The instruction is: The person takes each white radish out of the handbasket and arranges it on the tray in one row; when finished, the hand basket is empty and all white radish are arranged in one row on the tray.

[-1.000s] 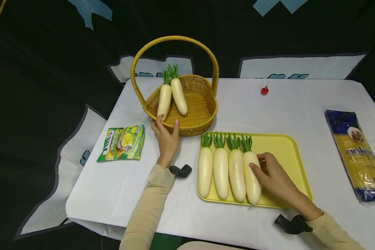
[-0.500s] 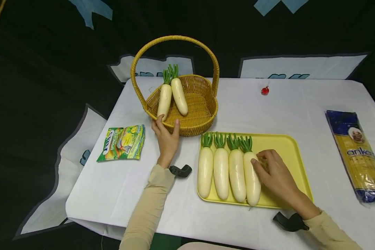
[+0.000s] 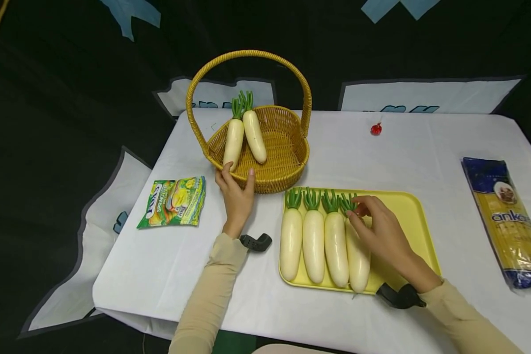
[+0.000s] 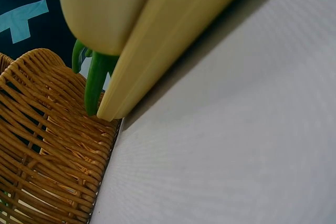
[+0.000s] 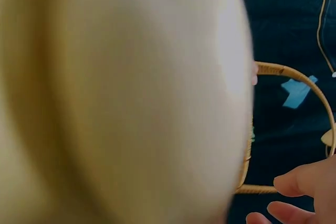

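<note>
My left hand rests at the near rim of a wicker basket, fingertips at its edge and thumb straight against its wall. Two white radishes with green tops lean inside the basket. On a yellow tray several more white radishes lie in a row. Over the rightmost radish is my right hand, thumb and fingertips around its green top. In the right wrist view, the thumb is apart from the fingers, and a blurred radish fills much of the picture.
A green and yellow candy bag lies left of the basket. A spaghetti pack lies at the right of the white-covered table. A small red wrapped candy is near the back edge, before a dark curtain.
My right hand has moved up along the rightmost radish, from the side of its body to its green top. The left hand and the basket stay in place.
</note>
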The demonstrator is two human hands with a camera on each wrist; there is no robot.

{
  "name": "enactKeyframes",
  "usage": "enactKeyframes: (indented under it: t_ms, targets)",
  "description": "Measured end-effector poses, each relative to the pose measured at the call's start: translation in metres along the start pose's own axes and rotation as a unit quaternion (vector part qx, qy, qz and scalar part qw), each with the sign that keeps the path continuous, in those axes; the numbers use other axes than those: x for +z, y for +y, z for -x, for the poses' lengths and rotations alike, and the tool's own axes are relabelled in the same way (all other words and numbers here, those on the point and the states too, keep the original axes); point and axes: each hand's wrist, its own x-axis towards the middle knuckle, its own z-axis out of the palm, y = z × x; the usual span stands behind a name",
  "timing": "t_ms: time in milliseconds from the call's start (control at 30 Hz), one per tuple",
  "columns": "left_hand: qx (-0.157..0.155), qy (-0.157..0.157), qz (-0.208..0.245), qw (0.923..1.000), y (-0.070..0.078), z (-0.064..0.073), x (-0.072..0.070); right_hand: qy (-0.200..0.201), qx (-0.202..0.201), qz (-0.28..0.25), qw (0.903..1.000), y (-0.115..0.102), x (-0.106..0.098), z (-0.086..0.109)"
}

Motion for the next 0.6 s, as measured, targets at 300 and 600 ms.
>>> enactKeyframes:
  t_ms: [300,600]
  targets:
    - [-0.008,-0.001,-0.001,1.0,-0.001,0.001,-0.001,-0.021,-0.027,-0.052,0.9981,-0.037,0.013,-0.053]
    - [0.001,0.004,-0.003,1.0,-0.002,0.0,0.0,-0.021,-0.063,-0.062,0.9959,-0.067,0.038,-0.113]
